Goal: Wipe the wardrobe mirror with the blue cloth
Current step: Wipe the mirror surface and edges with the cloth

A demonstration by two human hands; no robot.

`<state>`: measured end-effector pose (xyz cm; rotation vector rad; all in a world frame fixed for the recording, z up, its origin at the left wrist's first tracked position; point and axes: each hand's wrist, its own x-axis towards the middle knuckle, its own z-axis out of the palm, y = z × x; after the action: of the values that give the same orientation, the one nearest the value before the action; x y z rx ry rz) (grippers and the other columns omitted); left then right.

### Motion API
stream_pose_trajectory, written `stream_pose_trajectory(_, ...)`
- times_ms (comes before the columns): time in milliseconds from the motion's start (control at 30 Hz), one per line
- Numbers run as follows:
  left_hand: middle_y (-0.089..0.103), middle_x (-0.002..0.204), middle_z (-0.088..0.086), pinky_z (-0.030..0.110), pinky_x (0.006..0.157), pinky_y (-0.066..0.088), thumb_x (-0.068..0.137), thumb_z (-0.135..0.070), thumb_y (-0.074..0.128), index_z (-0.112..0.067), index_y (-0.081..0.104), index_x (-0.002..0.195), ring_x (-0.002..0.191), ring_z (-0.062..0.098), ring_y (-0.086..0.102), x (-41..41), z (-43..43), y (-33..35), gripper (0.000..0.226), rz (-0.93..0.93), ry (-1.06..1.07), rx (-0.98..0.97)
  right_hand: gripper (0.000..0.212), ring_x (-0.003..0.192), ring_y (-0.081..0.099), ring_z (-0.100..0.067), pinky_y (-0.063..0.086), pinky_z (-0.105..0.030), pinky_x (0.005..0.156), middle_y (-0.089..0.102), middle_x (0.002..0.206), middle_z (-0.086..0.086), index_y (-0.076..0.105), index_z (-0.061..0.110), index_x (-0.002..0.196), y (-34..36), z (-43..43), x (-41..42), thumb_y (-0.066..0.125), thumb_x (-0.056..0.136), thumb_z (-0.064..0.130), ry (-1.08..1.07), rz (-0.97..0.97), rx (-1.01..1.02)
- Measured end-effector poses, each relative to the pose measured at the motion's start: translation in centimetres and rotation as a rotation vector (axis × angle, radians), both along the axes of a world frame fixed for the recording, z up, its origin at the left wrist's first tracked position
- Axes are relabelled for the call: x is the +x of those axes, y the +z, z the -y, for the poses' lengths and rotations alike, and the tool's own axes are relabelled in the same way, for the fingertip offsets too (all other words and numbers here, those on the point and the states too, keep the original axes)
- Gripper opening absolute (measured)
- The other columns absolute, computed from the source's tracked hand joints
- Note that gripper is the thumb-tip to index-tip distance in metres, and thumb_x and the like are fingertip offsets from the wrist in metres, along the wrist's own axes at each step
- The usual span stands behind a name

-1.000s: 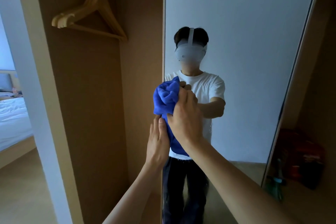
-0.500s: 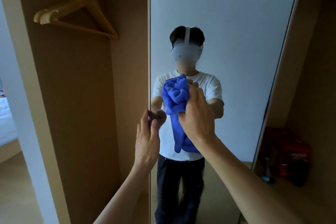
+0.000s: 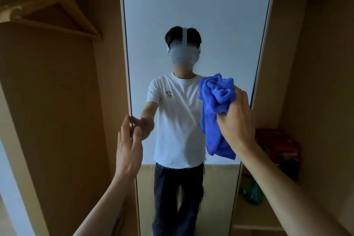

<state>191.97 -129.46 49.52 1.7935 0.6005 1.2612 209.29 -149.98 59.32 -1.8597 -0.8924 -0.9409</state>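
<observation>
The wardrobe (image 3: 57,101) stands open, and the tall wardrobe mirror (image 3: 210,15) fills the middle of the view. A wooden hanger (image 3: 57,5) hangs at the upper left. The blue cloth (image 3: 214,117) is bunched up against the right part of the glass. The right hand (image 3: 237,119) grips it with curled fingers. The left hand (image 3: 129,145) is at the mirror's left edge with its fingers nearly straight. It seems to touch the edge, but the blur makes this unsure.
</observation>
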Motion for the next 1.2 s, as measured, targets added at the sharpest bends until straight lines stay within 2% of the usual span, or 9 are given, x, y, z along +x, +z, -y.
stream_pose_trajectory(133, 0.036, 0.158, -0.007, 0.034, 0.101, 0.033, 0.108, -0.043, 0.035, -0.050, 0.021, 0.155, 0.135, 0.006, 0.037, 0.0, 0.0, -0.1, 0.049, -0.006, 0.007, -0.009, 0.017, 0.071, 0.054, -0.009, 0.042, -0.019, 0.061, 0.056, 0.081, 0.006, 0.059, 0.020, 0.102, 0.3, 2.0, 1.1, 0.054, 0.101, 0.036, 0.057, 0.148, 0.079)
stream_pose_trajectory(200, 0.036, 0.159, -0.006, 0.034, 0.101, 0.033, 0.109, -0.042, 0.035, -0.049, 0.021, 0.155, 0.139, 0.011, 0.038, 0.0, -0.1, -0.1, 0.050, -0.019, 0.018, -0.006, 0.008, 0.068, 0.050, -0.010, 0.039, -0.017, 0.060, 0.053, 0.074, 0.003, 0.053, 0.020, 0.094, 0.2, 3.0, 1.3, 0.057, 0.099, 0.025, 0.061, 0.189, 0.123)
stream_pose_trajectory(300, 0.033, 0.162, -0.005, 0.034, 0.104, 0.032, 0.108, -0.042, 0.035, -0.049, 0.019, 0.156, 0.146, 0.017, 0.034, -0.1, 0.0, -0.2, 0.051, -0.034, 0.022, -0.006, 0.008, 0.073, 0.056, -0.016, 0.047, -0.029, 0.068, 0.057, 0.080, -0.003, 0.057, 0.012, 0.098, -0.1, 4.3, 2.0, 0.062, 0.093, 0.009, -0.023, 0.135, 0.088)
stream_pose_trajectory(600, 0.024, 0.164, -0.002, 0.048, 0.110, 0.036, 0.106, -0.043, 0.041, -0.050, 0.010, 0.157, 0.148, 0.023, 0.032, -0.3, 0.6, 0.0, 0.060, -0.084, -0.011, -0.027, 0.039, 0.084, 0.062, -0.029, 0.048, -0.041, 0.072, 0.063, 0.096, -0.014, 0.059, 0.003, 0.113, -0.7, 4.9, 1.0, 0.054, 0.095, 0.036, -0.011, -0.027, 0.157)
stream_pose_trajectory(733, 0.018, 0.166, 0.001, 0.058, 0.113, 0.039, 0.104, -0.035, 0.052, -0.046, 0.004, 0.158, 0.148, 0.028, 0.033, -0.9, 0.8, 0.3, 0.073, -0.146, -0.047, -0.009, 0.051, 0.101, 0.060, -0.042, 0.041, -0.039, 0.078, 0.058, 0.118, -0.022, 0.047, 0.006, 0.128, -1.9, 4.0, 1.4, 0.069, 0.082, 0.002, -0.075, -0.116, 0.136)
stream_pose_trajectory(833, 0.022, 0.163, 0.004, 0.061, 0.112, 0.039, 0.103, -0.031, 0.055, -0.043, 0.004, 0.160, 0.146, 0.029, 0.034, -1.3, 0.8, 0.4, 0.078, -0.161, -0.068, 0.004, 0.063, 0.106, 0.059, -0.042, 0.040, -0.038, 0.083, 0.058, 0.123, -0.021, 0.041, 0.011, 0.133, -2.2, 3.0, 0.9, 0.070, 0.079, -0.002, -0.051, -0.090, 0.139)
stream_pose_trajectory(900, 0.026, 0.160, 0.006, 0.060, 0.111, 0.040, 0.103, -0.029, 0.056, -0.043, 0.005, 0.160, 0.144, 0.029, 0.037, -1.4, 0.8, 0.5, 0.078, -0.163, -0.079, 0.004, 0.056, 0.104, 0.060, -0.038, 0.042, -0.035, 0.085, 0.059, 0.121, -0.020, 0.044, 0.012, 0.130, -2.0, 2.1, 0.2, 0.070, 0.082, 0.002, -0.015, -0.035, 0.148)
stream_pose_trajectory(1000, 0.029, 0.158, 0.005, 0.059, 0.111, 0.041, 0.103, -0.029, 0.056, -0.044, 0.006, 0.159, 0.143, 0.027, 0.037, -1.7, 0.6, 0.3, 0.077, -0.161, -0.092, 0.005, 0.027, 0.082, 0.061, -0.022, 0.047, -0.029, 0.065, 0.058, 0.100, -0.008, 0.053, 0.015, 0.115, -1.4, 0.4, -1.1, 0.063, 0.090, 0.020, -0.054, 0.052, 0.090)
stream_pose_trajectory(1200, 0.033, 0.156, 0.001, 0.055, 0.113, 0.040, 0.103, -0.031, 0.054, -0.048, 0.012, 0.158, 0.143, 0.021, 0.038, -2.0, 0.0, 0.0, 0.071, -0.119, -0.136, -0.012, 0.043, 0.090, 0.060, -0.028, 0.054, -0.044, 0.068, 0.054, 0.109, -0.009, 0.054, 0.010, 0.126, -1.6, -3.3, -4.7, 0.065, 0.085, 0.008, -0.034, -0.033, 0.013)
